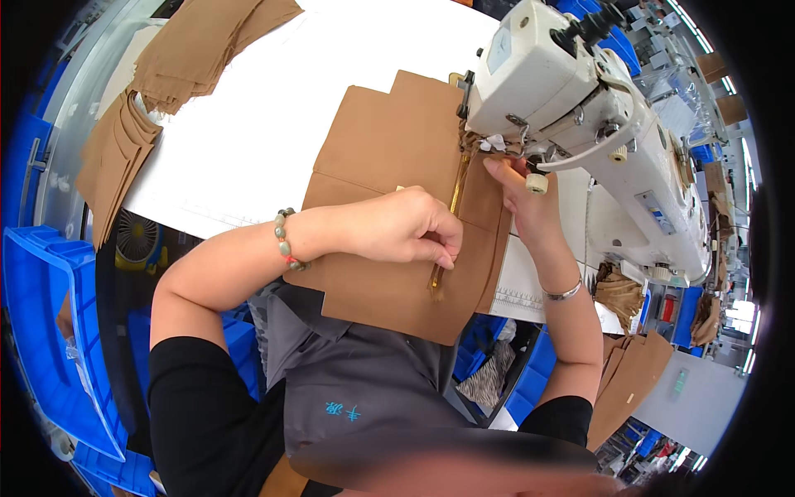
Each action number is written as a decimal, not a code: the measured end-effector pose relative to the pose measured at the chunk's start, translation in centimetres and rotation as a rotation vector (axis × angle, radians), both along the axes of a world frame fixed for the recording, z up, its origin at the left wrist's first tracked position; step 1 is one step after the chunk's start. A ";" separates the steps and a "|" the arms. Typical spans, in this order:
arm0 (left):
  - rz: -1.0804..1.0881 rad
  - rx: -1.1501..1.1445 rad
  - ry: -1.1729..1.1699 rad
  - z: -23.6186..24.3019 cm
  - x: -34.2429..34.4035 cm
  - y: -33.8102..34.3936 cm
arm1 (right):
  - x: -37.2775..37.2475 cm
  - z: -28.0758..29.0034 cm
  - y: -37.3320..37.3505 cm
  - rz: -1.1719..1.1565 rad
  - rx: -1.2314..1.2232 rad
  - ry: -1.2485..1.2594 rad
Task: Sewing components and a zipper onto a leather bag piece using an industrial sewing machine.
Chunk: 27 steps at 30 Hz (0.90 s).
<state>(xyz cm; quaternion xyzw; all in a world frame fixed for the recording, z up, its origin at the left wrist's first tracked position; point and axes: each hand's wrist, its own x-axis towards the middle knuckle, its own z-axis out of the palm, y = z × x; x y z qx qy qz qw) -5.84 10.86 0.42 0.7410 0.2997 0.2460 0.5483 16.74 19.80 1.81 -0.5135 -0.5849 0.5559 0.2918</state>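
A brown fabric panel point(360, 128) with stepped corners lies across the white table and hangs over its near edge. Down its right part runs a narrow strip with gold teeth, which looks like a zipper point(457, 186). My left hand point(418, 228) is closed over the strip, thumb and fingers pinching it near its lower end. Close to the sewing machine's needle area, my right hand point(530, 199) grips the panel's right edge, one finger stretched along the fabric. The white sewing machine point(563, 99) hides some of its fingers and the needle.
Stacked brown fabric pieces point(186, 62) lie at the upper left, with more draped over the table's edge below. A blue bin point(50, 306) stands far left, near a small yellow fan point(137, 240). More brown pieces point(629, 377) hang at the lower right.
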 end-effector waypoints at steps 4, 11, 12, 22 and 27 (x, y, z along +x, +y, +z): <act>0.017 0.054 -0.077 -0.3 0.4 0.0 | -2.5 -0.5 -1.0 -0.110 -0.205 0.287; 0.038 0.179 -0.037 -0.6 0.6 -0.2 | -4.3 -0.9 -1.6 -0.146 -0.042 -0.006; 0.045 0.188 -0.013 -0.7 0.6 -0.2 | -5.0 -1.0 -1.8 -0.220 0.031 0.031; 0.034 0.295 -0.035 -1.3 0.2 0.4 | -6.2 -3.4 -0.9 -0.356 0.346 0.121; 0.056 0.245 -0.122 -1.3 0.0 0.5 | -4.7 -2.5 -2.6 -0.388 0.391 -0.066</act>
